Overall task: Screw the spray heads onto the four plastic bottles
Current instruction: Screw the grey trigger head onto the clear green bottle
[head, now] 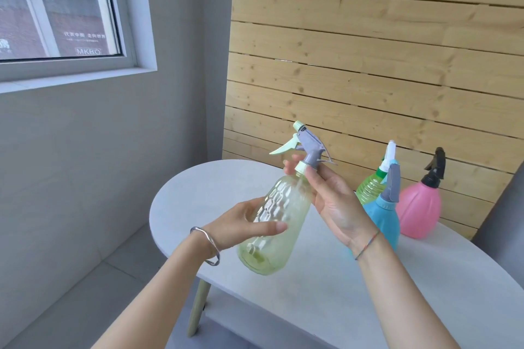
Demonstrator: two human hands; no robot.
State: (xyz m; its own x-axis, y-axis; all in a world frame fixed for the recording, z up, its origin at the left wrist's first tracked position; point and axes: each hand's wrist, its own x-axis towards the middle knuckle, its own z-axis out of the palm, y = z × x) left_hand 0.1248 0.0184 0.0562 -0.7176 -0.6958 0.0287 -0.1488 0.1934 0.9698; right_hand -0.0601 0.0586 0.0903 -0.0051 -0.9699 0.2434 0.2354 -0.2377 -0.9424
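A pale yellow-green clear bottle is held tilted above the white table. My left hand grips its body from the left. My right hand pinches the pale green collar of the grey and mint spray head, which sits on the bottle's neck. To the right stand a green ribbed bottle with a white head, a blue bottle with a grey head and a pink bottle with a black head; my right wrist hides part of the blue one.
The oval table stands against a wooden slat wall. A grey wall with a window is to the left. The table's rounded left edge and one leg drop to a grey floor.
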